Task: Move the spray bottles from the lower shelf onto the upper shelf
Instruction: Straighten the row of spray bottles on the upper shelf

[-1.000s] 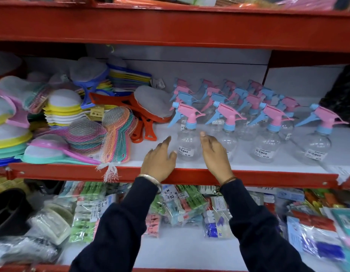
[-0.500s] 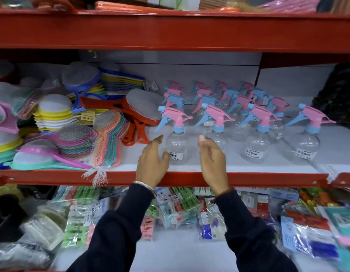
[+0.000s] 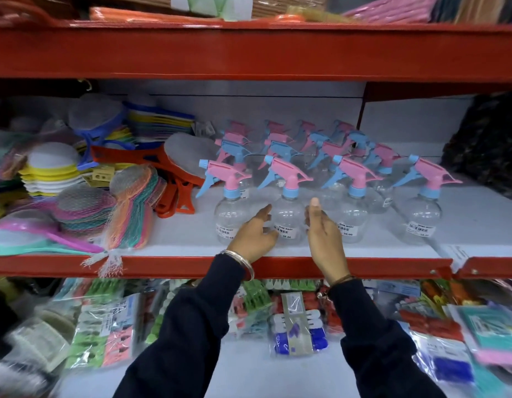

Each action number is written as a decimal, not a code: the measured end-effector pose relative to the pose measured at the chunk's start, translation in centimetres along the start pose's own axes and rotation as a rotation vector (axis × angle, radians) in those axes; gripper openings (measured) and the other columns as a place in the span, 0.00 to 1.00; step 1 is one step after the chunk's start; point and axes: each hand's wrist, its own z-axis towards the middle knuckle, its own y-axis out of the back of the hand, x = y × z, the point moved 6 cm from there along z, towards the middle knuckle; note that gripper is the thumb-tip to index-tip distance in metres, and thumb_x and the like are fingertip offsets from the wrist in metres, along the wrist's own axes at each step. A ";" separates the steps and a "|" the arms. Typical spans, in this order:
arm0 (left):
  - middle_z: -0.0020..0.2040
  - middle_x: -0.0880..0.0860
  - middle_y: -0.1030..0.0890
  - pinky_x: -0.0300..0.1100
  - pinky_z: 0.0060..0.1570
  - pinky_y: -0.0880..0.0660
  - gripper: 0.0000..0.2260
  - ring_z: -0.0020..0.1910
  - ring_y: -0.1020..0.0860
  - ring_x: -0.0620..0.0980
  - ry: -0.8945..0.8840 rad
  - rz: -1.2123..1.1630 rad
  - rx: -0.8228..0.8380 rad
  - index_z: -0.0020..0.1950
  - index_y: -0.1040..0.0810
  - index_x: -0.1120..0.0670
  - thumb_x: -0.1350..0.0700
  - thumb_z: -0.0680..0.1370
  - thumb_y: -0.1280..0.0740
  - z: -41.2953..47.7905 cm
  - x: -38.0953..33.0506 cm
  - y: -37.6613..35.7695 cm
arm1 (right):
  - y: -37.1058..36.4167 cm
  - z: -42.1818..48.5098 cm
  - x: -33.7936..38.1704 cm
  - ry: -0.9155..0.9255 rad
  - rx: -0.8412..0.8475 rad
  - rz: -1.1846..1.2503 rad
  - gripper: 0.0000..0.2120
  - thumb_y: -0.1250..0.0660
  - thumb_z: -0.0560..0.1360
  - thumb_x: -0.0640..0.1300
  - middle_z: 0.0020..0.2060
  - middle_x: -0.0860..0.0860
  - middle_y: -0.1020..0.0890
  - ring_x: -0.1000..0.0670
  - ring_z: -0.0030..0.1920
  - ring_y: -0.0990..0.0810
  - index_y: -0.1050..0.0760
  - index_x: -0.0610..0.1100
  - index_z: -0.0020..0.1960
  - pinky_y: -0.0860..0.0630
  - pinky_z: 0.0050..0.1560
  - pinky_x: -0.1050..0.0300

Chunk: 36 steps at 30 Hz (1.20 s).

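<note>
Several clear spray bottles with pink and blue trigger heads stand in rows on the white middle shelf (image 3: pixel 191 242). In the front row, a bottle (image 3: pixel 288 214) stands between my two hands. My left hand (image 3: pixel 256 235) is at its left side, fingers apart, partly in front of the neighbouring bottle (image 3: pixel 230 216). My right hand (image 3: pixel 323 234) is at its right side, fingers apart, thumb raised. Neither hand has closed around anything. Two more front bottles (image 3: pixel 354 216) (image 3: pixel 424 216) stand to the right. The red upper shelf beam (image 3: pixel 249 50) runs above.
Stacked mesh strainers and netted scrubbers (image 3: pixel 85 202) fill the left of the same shelf, with orange handles (image 3: pixel 174 193) next to the bottles. A dark bundle (image 3: pixel 490 145) sits at far right. Packaged goods (image 3: pixel 295 326) lie on the shelf below. Goods also crowd the upper shelf.
Both hands have moved right from the leftmost front bottle to bracket the second one, reaching further in. The view has shifted slightly upward.
</note>
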 end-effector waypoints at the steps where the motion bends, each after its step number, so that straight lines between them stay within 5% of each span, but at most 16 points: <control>1: 0.71 0.53 0.32 0.41 0.58 0.29 0.28 0.64 0.28 0.51 0.003 0.001 -0.002 0.75 0.45 0.51 0.60 0.77 0.39 -0.2 0.1 0.0 | 0.0 0.2 -0.2 -0.012 0.004 0.019 0.37 0.52 0.74 0.66 0.49 0.32 0.21 0.37 0.52 0.23 0.28 0.31 0.50 0.26 0.56 0.43; 4: 0.70 0.52 0.32 0.43 0.61 0.29 0.28 0.64 0.28 0.50 0.012 0.008 -0.025 0.75 0.44 0.51 0.59 0.77 0.38 -0.8 0.1 0.1 | 0.1 0.5 -0.5 -0.035 0.043 0.051 0.44 0.52 0.69 0.73 0.53 0.29 0.24 0.35 0.55 0.24 0.30 0.30 0.51 0.28 0.59 0.34; 7: 0.69 0.51 0.31 0.44 0.63 0.31 0.26 0.64 0.29 0.50 -0.027 -0.006 -0.209 0.73 0.40 0.52 0.57 0.77 0.37 -1.7 -0.6 0.1 | 1.4 0.1 -0.5 -0.008 0.028 0.094 0.35 0.50 0.73 0.68 0.54 0.36 0.21 0.42 0.56 0.23 0.26 0.37 0.51 0.27 0.61 0.39; 11: 0.61 0.47 0.27 0.38 0.59 0.29 0.17 0.60 0.28 0.42 -0.279 -0.261 -0.582 0.64 0.31 0.52 0.57 0.75 0.36 -4.8 -3.4 -2.2 | 6.1 -1.1 -1.2 0.116 -0.182 0.158 0.29 0.50 0.74 0.64 0.62 0.53 0.23 0.59 0.62 0.26 0.27 0.47 0.63 0.31 0.62 0.66; 14: 0.62 0.46 0.28 0.34 0.57 0.29 0.18 0.60 0.28 0.40 -0.350 -0.276 -0.428 0.65 0.32 0.50 0.57 0.75 0.37 -4.1 -5.8 -5.9 | 9.5 -0.8 -2.1 0.143 -0.278 0.139 0.25 0.50 0.76 0.61 0.61 0.56 0.25 0.68 0.59 0.28 0.29 0.48 0.64 0.35 0.56 0.77; 19: 0.74 0.51 0.41 0.48 0.65 0.30 0.30 0.69 0.34 0.50 -0.054 -0.102 0.030 0.75 0.46 0.51 0.58 0.76 0.38 1.5 -6.0 -10.6 | 10.8 1.7 -3.1 0.007 -0.074 0.035 0.27 0.53 0.75 0.63 0.61 0.51 0.27 0.55 0.60 0.30 0.31 0.50 0.65 0.38 0.59 0.60; 22: 0.75 0.53 0.41 0.47 0.67 0.33 0.32 0.70 0.34 0.52 0.022 -0.125 0.118 0.76 0.50 0.52 0.61 0.76 0.39 2.9 -5.9 -11.2 | 10.9 2.5 -3.4 0.002 0.010 -0.023 0.29 0.54 0.74 0.65 0.60 0.48 0.23 0.50 0.60 0.26 0.29 0.49 0.63 0.35 0.59 0.57; 27: 0.72 0.51 0.35 0.47 0.66 0.31 0.28 0.67 0.31 0.50 0.031 -0.095 0.084 0.75 0.45 0.49 0.60 0.77 0.40 2.3 -4.8 -10.2 | 11.4 3.0 -3.8 -0.035 0.065 0.018 0.25 0.53 0.70 0.71 0.43 0.56 0.21 0.48 0.52 0.21 0.26 0.57 0.48 0.26 0.60 0.45; 32: 0.70 0.51 0.32 0.45 0.66 0.33 0.26 0.68 0.32 0.50 0.028 -0.089 -0.029 0.73 0.40 0.51 0.58 0.77 0.37 1.0 -5.4 -9.7 | 11.8 3.0 -3.7 -0.022 0.088 0.037 0.31 0.52 0.69 0.72 0.46 0.48 0.18 0.45 0.53 0.20 0.24 0.49 0.46 0.26 0.60 0.40; 36: 0.64 0.49 0.30 0.41 0.65 0.34 0.19 0.63 0.31 0.45 -0.226 -0.079 -0.483 0.66 0.33 0.53 0.59 0.76 0.36 -2.2 -8.5 -10.4 | 15.0 1.6 -4.0 0.077 -0.127 0.129 0.29 0.50 0.71 0.69 0.57 0.53 0.20 0.55 0.60 0.24 0.26 0.53 0.58 0.29 0.63 0.59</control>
